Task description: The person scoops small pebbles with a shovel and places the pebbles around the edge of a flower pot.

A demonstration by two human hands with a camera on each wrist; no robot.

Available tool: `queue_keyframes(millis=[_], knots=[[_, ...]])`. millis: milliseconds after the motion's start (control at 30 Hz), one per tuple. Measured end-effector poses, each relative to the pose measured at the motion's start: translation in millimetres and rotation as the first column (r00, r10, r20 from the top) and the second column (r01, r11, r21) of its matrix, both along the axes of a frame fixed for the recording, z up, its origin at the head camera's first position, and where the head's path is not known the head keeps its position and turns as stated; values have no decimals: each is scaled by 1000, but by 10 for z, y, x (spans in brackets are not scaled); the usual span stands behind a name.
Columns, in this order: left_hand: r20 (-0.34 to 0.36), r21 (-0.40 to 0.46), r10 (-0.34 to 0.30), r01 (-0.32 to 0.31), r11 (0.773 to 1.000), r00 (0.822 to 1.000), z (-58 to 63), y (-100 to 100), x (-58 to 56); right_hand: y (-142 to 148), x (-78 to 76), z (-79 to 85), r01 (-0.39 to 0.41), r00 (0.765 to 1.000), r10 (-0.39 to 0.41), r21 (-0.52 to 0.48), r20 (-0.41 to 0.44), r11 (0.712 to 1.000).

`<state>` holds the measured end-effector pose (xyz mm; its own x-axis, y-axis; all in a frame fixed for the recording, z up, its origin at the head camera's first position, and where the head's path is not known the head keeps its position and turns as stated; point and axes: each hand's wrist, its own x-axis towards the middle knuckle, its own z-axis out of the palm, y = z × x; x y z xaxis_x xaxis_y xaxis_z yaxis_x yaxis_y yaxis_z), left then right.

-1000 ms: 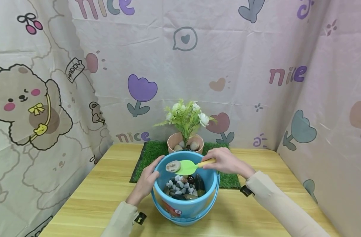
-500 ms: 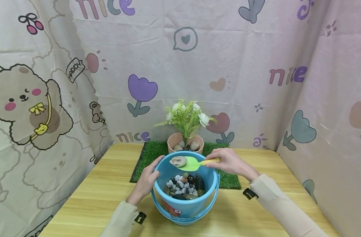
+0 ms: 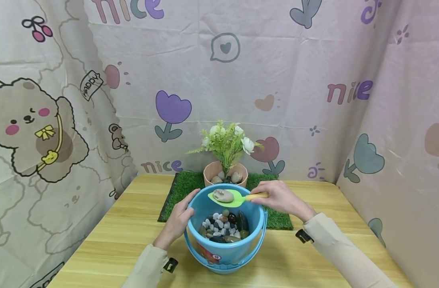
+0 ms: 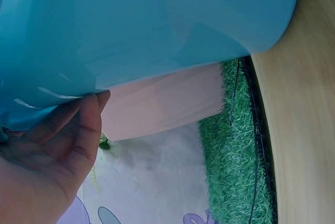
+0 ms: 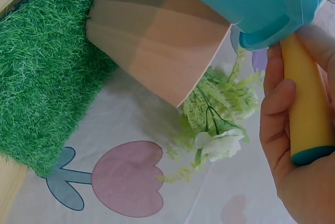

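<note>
A blue bucket [image 3: 241,251] stands on the table with small pale and dark pebbles [image 3: 219,224] and some larger dark stones [image 3: 242,221] inside. My left hand [image 3: 177,220] grips its left rim, thumb over the edge and fingers against the outer wall. In my right hand [image 3: 278,199] is the yellow handle [image 5: 309,109] of a small garden trowel, fingers wrapped round it. The trowel's green blade [image 3: 237,199] lies roughly level over the bucket's opening. One big pale stone [image 3: 223,195] rests on the blade.
Just behind the bucket, a pink flower pot [image 3: 209,173] holds white flowers [image 3: 247,145] and several stones. The pot stands on a green grass mat [image 3: 185,188]. Bare wooden table [image 3: 133,224] extends to both sides, with patterned cloth [image 3: 241,80] hanging around it.
The trowel has shifted slightly right and up. Its stone, earlier at the blade's tip, now sits further in, and the tip shows. My left hand stays on the rim.
</note>
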<state>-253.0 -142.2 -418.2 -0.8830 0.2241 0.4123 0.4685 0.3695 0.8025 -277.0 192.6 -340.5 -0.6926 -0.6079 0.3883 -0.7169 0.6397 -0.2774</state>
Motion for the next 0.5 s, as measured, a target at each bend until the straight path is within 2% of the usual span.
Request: queue_keyframes(millis=[233,500], knots=[[2,1,-8,8,1000,1000,7,0,8,-11,3,-55,45,998,-45,-6,-40,999],[-1,6,-10,10,1000,1000,19,2,14,-30,23,-96,49,997,-51,-21,-66,999]])
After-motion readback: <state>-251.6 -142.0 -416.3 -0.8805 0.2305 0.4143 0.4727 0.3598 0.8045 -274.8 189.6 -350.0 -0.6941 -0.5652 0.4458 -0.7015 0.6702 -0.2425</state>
